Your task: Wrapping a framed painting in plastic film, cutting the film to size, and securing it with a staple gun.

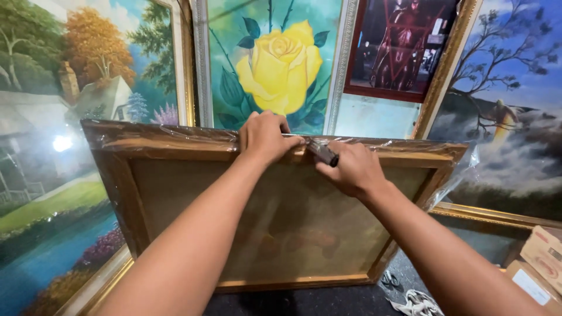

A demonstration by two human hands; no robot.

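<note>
A gold-framed picture (146, 193) stands on edge in front of me, its back or face wrapped in clear plastic film (170, 136). My left hand (264, 136) grips the frame's top edge near the middle, fingers curled over the film. My right hand (350, 169) is just to the right of it, shut on a small dark-handled tool (323, 153) whose tip lies along the top edge, pointing toward my left hand. Loose film hangs off the frame's right corner (462, 169).
Framed paintings lean against the wall behind: a landscape with a house (70, 88) at left, a yellow rose (281, 64) in the middle, a dark red picture (404, 47), a tree scene (509, 105) at right. Cardboard boxes (541, 263) and a crumpled rag (415, 304) lie at lower right.
</note>
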